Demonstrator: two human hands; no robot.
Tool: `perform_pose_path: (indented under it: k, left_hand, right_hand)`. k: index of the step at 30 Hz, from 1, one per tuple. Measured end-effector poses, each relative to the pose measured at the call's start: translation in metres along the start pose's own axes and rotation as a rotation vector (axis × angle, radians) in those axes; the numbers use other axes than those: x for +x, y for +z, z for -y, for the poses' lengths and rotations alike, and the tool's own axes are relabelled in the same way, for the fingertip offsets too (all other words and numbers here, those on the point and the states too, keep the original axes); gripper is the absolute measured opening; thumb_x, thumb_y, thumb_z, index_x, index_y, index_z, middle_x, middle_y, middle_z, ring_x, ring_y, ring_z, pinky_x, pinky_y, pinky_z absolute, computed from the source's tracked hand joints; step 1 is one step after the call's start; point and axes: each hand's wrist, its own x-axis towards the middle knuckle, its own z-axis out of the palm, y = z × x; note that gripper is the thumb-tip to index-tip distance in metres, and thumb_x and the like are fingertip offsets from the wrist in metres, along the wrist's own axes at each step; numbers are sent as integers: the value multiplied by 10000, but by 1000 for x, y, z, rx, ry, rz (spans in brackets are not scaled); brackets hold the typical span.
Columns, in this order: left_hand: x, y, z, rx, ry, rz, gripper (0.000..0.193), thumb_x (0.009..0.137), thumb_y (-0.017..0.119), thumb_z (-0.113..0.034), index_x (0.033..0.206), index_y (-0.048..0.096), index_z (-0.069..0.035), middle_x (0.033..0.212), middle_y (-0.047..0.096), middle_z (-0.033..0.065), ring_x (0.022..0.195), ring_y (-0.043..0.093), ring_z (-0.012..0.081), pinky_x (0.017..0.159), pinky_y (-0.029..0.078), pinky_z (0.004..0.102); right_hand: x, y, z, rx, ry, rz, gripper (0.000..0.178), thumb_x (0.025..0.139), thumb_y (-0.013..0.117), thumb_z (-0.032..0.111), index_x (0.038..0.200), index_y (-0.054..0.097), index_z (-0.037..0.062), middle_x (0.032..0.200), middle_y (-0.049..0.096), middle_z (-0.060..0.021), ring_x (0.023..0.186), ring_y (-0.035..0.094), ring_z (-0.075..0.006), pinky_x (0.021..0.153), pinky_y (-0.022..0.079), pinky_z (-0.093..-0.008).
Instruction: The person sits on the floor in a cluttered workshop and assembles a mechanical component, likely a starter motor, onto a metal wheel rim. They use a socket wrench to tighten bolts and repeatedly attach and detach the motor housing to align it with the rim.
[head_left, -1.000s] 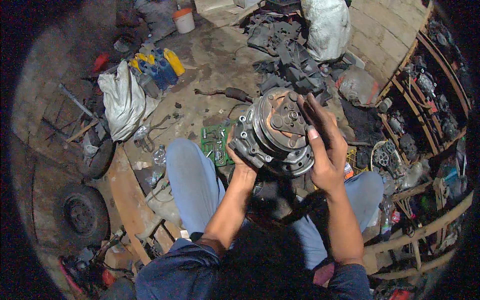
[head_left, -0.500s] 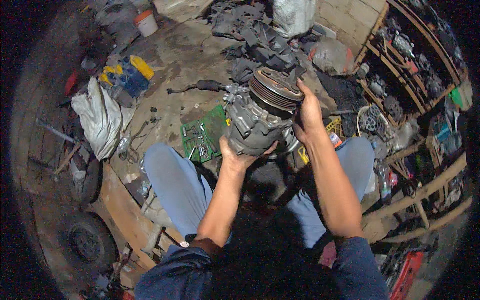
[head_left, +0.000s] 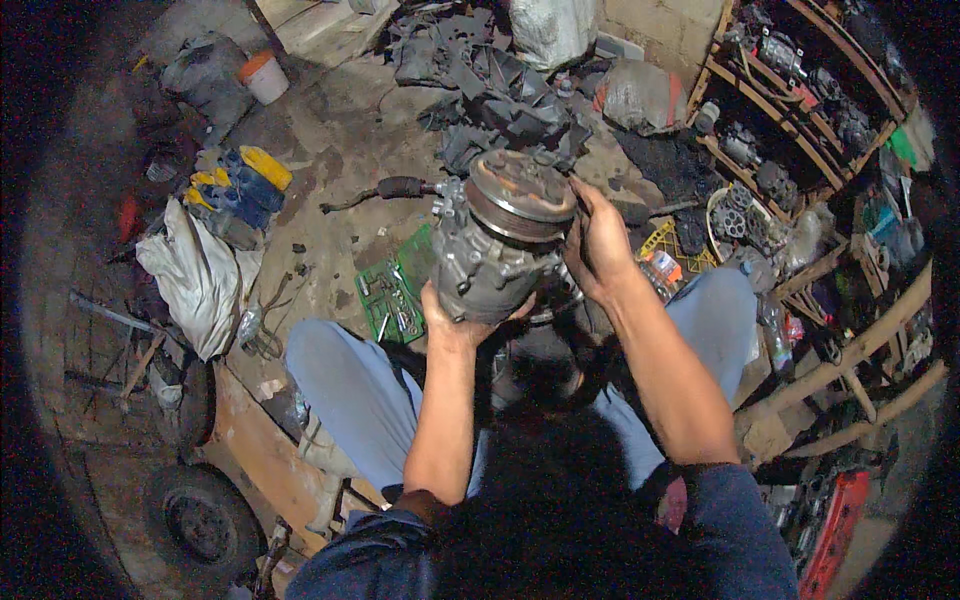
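A grey metal car air-conditioning compressor [head_left: 480, 270] is held up off the floor in front of me, its ribbed, rust-tinged pulley [head_left: 522, 190] at the top. My left hand [head_left: 458, 322] cups the lower end of the body from beneath, thumb on the near left side and fingertips showing at the right. Against the pulley's right edge lies my right hand [head_left: 603, 245], bent around it; some of its fingers are hidden behind the part. Below and left of the compressor, a green tool case [head_left: 377, 318] with sockets lies open on the floor.
Dark plastic parts [head_left: 500, 95] are heaped ahead. Wooden shelves [head_left: 770, 100] with metal parts stand at the right. To the left are yellow-and-blue containers [head_left: 240, 185], a white sack [head_left: 190, 265] and a tyre [head_left: 205, 520]. A yellow crate [head_left: 660, 245] sits by my right knee.
The compressor has tipped so that more of the pulley's top face shows, and it sits slightly further left in view. Both hands stay on it. The whole view has shifted a little.
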Motion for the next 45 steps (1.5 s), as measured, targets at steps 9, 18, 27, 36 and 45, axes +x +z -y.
perform_pose_path:
  k: [9,18,27,36,45]
  left_hand:
    - [17,-30,-21,217,239,45,512,953,428,-381,1327,547,-53,1327,584,170,1220,543,370,1064,415,538]
    - [16,-1,5,552,429,274,538,993,438,-394,1380,487,-23,1377,544,175,1232,551,336,1024,484,489]
    - [3,9,10,459,362,287,421,1020,429,-305,1312,546,-25,1295,606,162,1127,629,295,935,564,414]
    - [4,-5,3,213,166,357,724,957,346,-621,1377,502,-52,1356,562,185,1202,575,355,1017,497,492]
    - [3,-18,-9,231,228,285,650,941,434,-550,1343,539,-49,1328,579,211,1194,579,378,1002,496,513]
  right_hand:
    - [-17,-6,-19,-104,-152,113,466,1033,359,266,1383,480,-17,1420,514,-149,1307,489,-250,1133,341,-385]
    - [-40,12,-10,-510,-322,346,506,1019,384,289,1398,455,-40,1393,521,-152,1327,452,-244,1138,289,-346]
    - [-51,18,-16,-516,-313,431,534,1011,488,348,1395,461,-22,1320,571,-160,1272,505,-228,1100,349,-353]
    - [-55,19,-12,-603,-365,440,531,922,666,204,1367,490,-27,1266,612,-157,1192,572,-232,1050,414,-358]
    - [-56,22,-11,-584,-331,425,509,925,659,206,1358,508,-17,1252,624,-154,1189,572,-223,1050,414,-363]
